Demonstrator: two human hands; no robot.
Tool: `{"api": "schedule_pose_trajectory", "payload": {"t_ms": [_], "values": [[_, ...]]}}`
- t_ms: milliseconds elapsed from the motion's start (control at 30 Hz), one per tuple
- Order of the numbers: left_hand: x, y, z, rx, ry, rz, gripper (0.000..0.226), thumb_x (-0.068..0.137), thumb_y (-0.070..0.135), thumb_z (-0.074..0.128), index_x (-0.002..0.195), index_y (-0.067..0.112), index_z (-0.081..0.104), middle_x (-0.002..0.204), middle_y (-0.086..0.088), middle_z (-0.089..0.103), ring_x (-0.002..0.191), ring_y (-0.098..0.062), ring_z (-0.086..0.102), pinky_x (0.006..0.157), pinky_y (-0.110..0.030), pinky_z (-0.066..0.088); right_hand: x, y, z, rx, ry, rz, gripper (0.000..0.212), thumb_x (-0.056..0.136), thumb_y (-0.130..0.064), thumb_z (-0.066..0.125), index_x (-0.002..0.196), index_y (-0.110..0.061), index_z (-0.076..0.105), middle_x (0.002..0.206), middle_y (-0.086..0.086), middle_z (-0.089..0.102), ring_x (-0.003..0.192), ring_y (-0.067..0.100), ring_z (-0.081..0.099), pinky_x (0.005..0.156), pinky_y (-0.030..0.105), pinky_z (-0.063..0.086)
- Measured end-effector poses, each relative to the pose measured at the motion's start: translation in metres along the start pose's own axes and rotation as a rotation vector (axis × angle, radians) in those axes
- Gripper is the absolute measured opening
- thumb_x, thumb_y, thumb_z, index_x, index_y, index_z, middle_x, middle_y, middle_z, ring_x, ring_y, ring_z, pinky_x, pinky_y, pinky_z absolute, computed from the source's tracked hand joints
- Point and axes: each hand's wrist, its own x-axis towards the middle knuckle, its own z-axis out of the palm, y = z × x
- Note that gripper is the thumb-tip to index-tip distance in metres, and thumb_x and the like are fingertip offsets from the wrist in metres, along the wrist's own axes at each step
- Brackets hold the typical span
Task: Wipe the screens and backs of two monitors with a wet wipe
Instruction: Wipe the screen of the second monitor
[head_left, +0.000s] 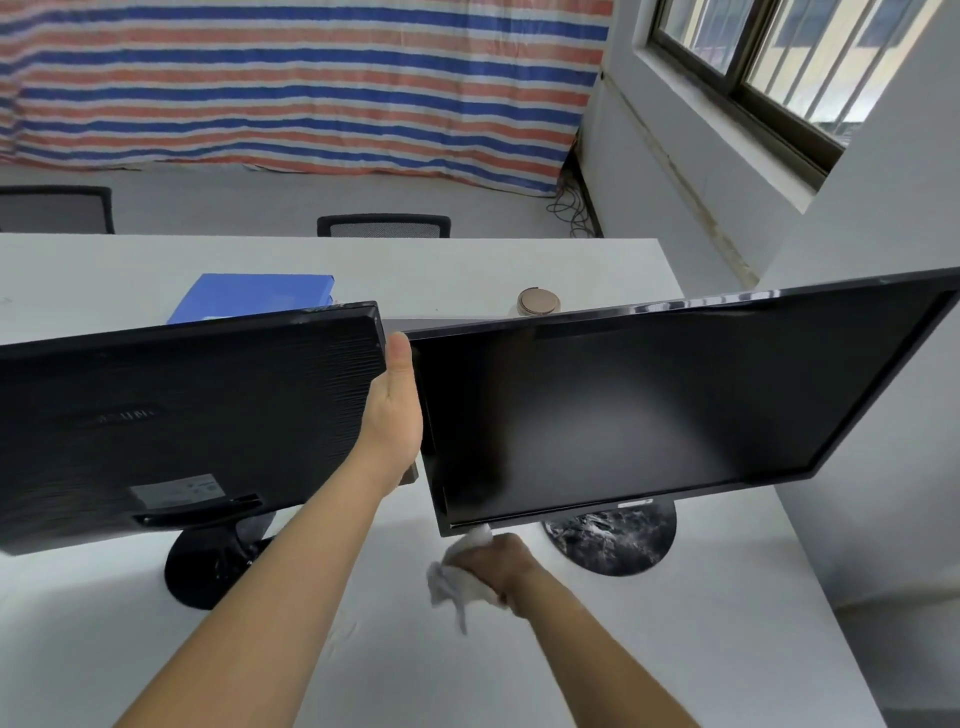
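While the left hand (395, 410) grips the monitor (649, 410) — fingers hidden — the right hand (498, 564) clutches a wipe (457, 582).

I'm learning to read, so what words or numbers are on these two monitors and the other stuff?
Raised logo on the left monitor: too blurred to read.
Grey sticker below it: print too small.
Badge on the right monitor, bottom bezel: too blurred.
Nothing here can be quoted.

glossy screen (649, 415), ridged plastic back (208, 395) — crumpled wipe (457, 582)
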Motion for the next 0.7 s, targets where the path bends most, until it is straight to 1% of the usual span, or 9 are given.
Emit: {"api": "schedule_pose_trajectory", "payload": {"t_ms": [67, 133, 233, 267, 333, 433, 500, 600, 700], "values": [[0.003, 0.003, -0.001, 0.001, -0.029, -0.006, 0.068, 0.079, 0.075, 0.012, 0.07, 0.014, 0.039, 0.048, 0.011, 0.019, 0.048, -0.006, 0.019, 0.052, -0.016, 0.026, 0.002, 0.003, -0.013, -0.005, 0.094, -0.053, 0.035, 0.062, -0.039, 0.075, 0.083, -0.011, 0.071, 0.074, 0.004, 0.07, 0.057, 0.017, 0.061, 0.042, 0.019, 0.038], [0.002, 0.006, 0.0, -0.006, -0.023, -0.006, 0.061, 0.083, 0.072, 0.013, 0.06, 0.018, 0.029, 0.045, 0.011, 0.018, 0.044, -0.006, 0.018, 0.046, -0.016, 0.024, 0.007, 0.006, -0.016, 0.158, 0.194, -0.095, 0.034, 0.071, -0.04, 0.074, 0.084, -0.009, 0.071, 0.073, 0.01, 0.07, 0.053, 0.02, 0.058, 0.04, 0.022, 0.037], [-0.001, 0.006, 0.003, -0.012, 0.006, -0.007, 0.056, 0.088, 0.068, 0.013, 0.06, 0.02, 0.02, 0.044, 0.013, 0.019, 0.041, -0.006, 0.018, 0.042, -0.016, 0.024, 0.008, 0.004, 0.008, 0.227, 0.311, -0.117, 0.038, 0.076, -0.048, 0.071, 0.079, -0.01, 0.071, 0.07, 0.009, 0.071, 0.064, 0.024, 0.066, 0.06, 0.034, 0.055], [-0.002, 0.006, 0.004, -0.017, 0.006, -0.007, 0.057, 0.086, 0.07, 0.013, 0.062, 0.02, 0.024, 0.044, 0.014, 0.019, 0.041, -0.005, 0.02, 0.042, -0.015, 0.026, 0.007, 0.005, 0.02, 0.2, 0.333, -0.132, 0.037, 0.077, -0.048, 0.069, 0.077, -0.011, 0.07, 0.069, 0.007, 0.07, 0.068, 0.024, 0.067, 0.067, 0.035, 0.056], [-0.002, 0.002, 0.004, -0.015, 0.02, -0.005, 0.057, 0.087, 0.069, 0.012, 0.063, 0.02, 0.025, 0.044, 0.014, 0.02, 0.04, -0.005, 0.022, 0.041, -0.013, 0.028, 0.001, 0.006, 0.036, 0.168, 0.333, -0.146, 0.028, 0.082, -0.039, 0.065, 0.07, -0.014, 0.066, 0.067, 0.002, 0.067, 0.068, 0.02, 0.064, 0.068, 0.031, 0.052], [0.004, -0.004, 0.0, -0.01, 0.015, -0.033, 0.054, 0.093, 0.066, 0.01, 0.068, 0.024, 0.033, 0.059, 0.007, 0.031, 0.053, -0.001, 0.026, 0.042, -0.007, 0.03, 0.001, 0.006, 0.033, -0.11, 0.266, -0.131, 0.023, 0.085, -0.033, 0.058, 0.073, -0.014, 0.064, 0.071, -0.002, 0.066, 0.071, 0.018, 0.063, 0.067, 0.026, 0.052], [0.008, -0.002, -0.001, -0.005, -0.04, -0.045, 0.05, 0.088, 0.072, 0.01, 0.069, 0.03, 0.031, 0.072, -0.003, 0.037, 0.061, -0.005, 0.029, 0.042, -0.004, 0.03, -0.001, 0.008, 0.022, -0.299, 0.228, -0.153, 0.018, 0.087, -0.032, 0.055, 0.077, -0.017, 0.061, 0.07, -0.006, 0.06, 0.074, 0.016, 0.061, 0.063, 0.02, 0.044], [0.014, 0.003, 0.001, 0.03, -0.075, -0.045, 0.047, 0.084, 0.076, 0.01, 0.068, 0.035, 0.026, 0.067, -0.004, 0.034, 0.063, -0.013, 0.031, 0.048, -0.008, 0.031, -0.014, 0.006, 0.008, -0.228, 0.328, -0.379, 0.021, 0.091, -0.031, 0.054, 0.073, -0.021, 0.056, 0.07, -0.01, 0.056, 0.078, 0.015, 0.06, 0.056, 0.013, 0.035], [0.014, 0.005, 0.001, -0.008, -0.071, -0.061, 0.04, 0.094, 0.068, 0.011, 0.072, 0.037, 0.024, 0.072, 0.015, 0.028, 0.061, 0.001, 0.024, 0.046, -0.008, 0.031, -0.026, -0.012, 0.018, -0.033, 0.52, -0.853, 0.01, 0.093, -0.025, 0.057, 0.088, -0.021, 0.065, 0.092, -0.015, 0.058, 0.087, 0.003, 0.057, 0.067, 0.008, 0.04]]}}
